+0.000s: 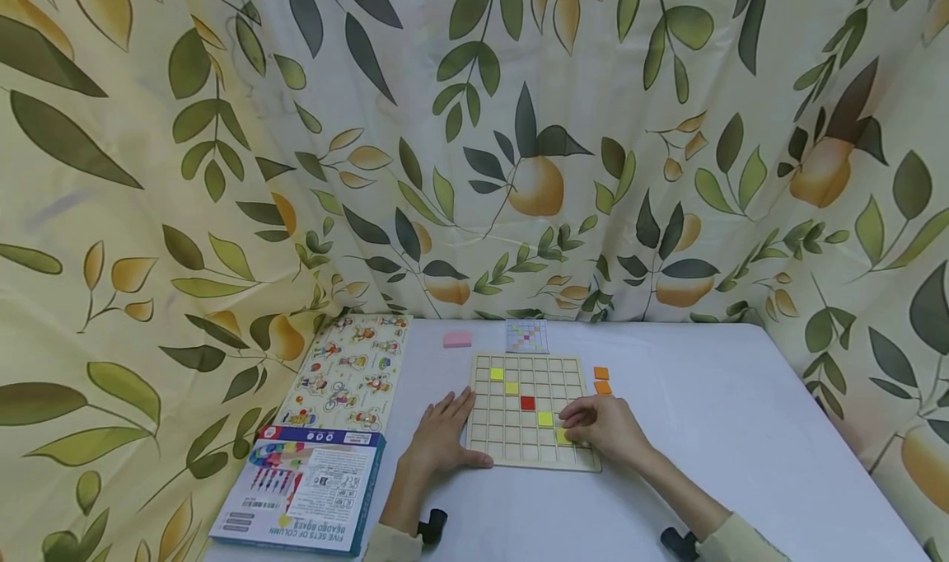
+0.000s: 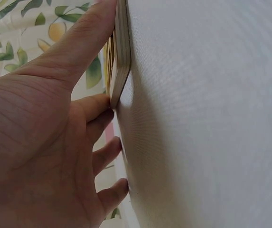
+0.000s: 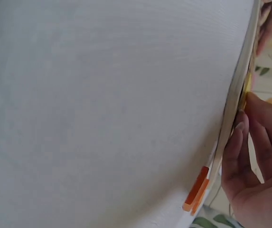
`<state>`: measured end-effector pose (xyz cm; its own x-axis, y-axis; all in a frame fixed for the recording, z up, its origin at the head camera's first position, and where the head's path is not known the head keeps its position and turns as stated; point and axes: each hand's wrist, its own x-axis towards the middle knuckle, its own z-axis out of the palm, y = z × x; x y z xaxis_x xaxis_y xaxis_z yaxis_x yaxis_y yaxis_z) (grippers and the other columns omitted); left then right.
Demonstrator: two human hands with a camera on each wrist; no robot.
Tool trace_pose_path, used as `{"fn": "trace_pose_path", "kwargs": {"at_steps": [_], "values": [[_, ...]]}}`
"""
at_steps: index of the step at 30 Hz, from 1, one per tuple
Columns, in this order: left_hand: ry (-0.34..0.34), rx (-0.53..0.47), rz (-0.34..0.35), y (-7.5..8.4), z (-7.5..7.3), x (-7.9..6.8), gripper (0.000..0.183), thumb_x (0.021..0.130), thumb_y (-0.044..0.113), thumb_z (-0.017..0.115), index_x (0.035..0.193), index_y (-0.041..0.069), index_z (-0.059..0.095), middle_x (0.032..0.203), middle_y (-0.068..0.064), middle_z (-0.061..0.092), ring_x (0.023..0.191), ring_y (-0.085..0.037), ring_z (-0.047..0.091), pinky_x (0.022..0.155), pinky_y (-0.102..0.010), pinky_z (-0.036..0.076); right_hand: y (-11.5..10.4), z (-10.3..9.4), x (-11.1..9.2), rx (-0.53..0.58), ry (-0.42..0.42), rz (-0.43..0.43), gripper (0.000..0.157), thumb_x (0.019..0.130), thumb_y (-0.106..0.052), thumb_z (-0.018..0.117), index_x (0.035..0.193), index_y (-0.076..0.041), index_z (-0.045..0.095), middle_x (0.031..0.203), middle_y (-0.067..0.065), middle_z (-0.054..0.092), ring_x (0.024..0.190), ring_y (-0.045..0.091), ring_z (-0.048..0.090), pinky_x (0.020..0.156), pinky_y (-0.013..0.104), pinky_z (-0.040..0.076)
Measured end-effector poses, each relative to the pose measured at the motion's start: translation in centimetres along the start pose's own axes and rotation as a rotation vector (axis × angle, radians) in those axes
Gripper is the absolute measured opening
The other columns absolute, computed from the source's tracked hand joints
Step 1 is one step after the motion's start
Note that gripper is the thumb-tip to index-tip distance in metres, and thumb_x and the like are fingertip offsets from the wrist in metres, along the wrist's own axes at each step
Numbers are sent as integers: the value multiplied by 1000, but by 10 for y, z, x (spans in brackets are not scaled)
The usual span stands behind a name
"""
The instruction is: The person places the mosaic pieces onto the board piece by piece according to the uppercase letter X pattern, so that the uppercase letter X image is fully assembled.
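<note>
A square wooden grid board (image 1: 504, 453) lies on the white table with a diagonal of coloured square tiles in its cells. Three yellow tiles (image 1: 544, 419) and one red tile (image 1: 527, 403) sit further up. Over the lower right part of the board, my right hand (image 1: 611, 430) has its fingertips on another yellow tile (image 1: 563, 437); in the right wrist view, a sliver of yellow shows at those fingertips. With fingers spread, my left hand (image 1: 443, 437) rests along the board's left edge, its thumb by the near left corner.
Two orange tiles (image 1: 601, 373) lie right of the board. Behind it are a small patterned card (image 1: 526, 336) and a pink block (image 1: 457, 339). At left lie a boxed set (image 1: 319, 488) and a sheet of cartoon figures (image 1: 356, 364). A leaf-print curtain (image 1: 415, 175) hangs behind.
</note>
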<state>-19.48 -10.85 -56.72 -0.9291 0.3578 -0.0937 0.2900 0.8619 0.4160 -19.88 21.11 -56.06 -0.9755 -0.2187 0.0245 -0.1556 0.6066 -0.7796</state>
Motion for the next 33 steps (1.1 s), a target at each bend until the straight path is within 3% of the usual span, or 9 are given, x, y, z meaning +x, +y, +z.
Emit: {"fn": "trace_pose_path", "kwargs": {"at_steps": [8, 24, 33], "values": [[-4, -13, 4, 2, -2, 0, 119, 72, 61, 89, 164, 10, 33, 171, -6, 30, 157, -36, 25, 127, -61, 20, 1, 1, -2, -17, -4, -53, 19, 80, -2, 88, 91, -16, 81, 84, -7, 77, 76, 7, 72, 69, 21, 58], [-9, 14, -6, -1, -1, 0, 120, 72, 63, 88, 164, 11, 33, 171, -5, 30, 157, -35, 25, 127, -60, 21, 8, -24, -20, -58, 74, 46, 29, 77, -5, 90, 103, -10, 80, 92, -4, 76, 81, 12, 70, 66, 23, 57], [-15, -2, -9, 0, 0, 1, 120, 71, 63, 89, 164, 12, 33, 171, -4, 29, 158, -35, 24, 127, -61, 20, 14, -48, -32, -196, -20, 134, 38, 72, -6, 93, 107, -11, 78, 101, -2, 76, 92, 17, 69, 79, 34, 60]]}}
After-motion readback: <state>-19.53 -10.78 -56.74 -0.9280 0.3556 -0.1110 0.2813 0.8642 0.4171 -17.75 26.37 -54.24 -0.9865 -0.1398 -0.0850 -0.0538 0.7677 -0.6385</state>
